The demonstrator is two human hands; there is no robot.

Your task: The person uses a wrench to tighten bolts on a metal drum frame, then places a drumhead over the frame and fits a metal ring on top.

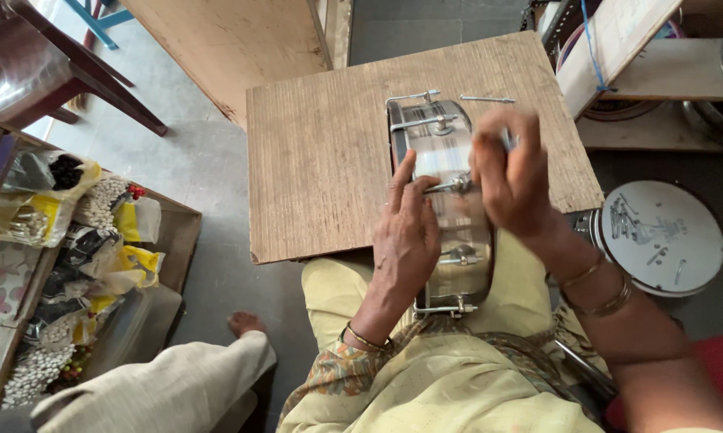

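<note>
Two hands [457, 208], one drum [445, 160], perhaps.

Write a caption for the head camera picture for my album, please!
Two hands, left hand and right hand, work on a shiny metal drum shell resting on a wooden board.

Silver drum shell [449, 200] on a light brown, fine-grained surface [321, 160] — pale yellow clothing [425, 385], gold bangles [598, 293], white round plate [666, 236], grey floor [201, 168].

Tool in right hand [512, 180] hidden
</note>
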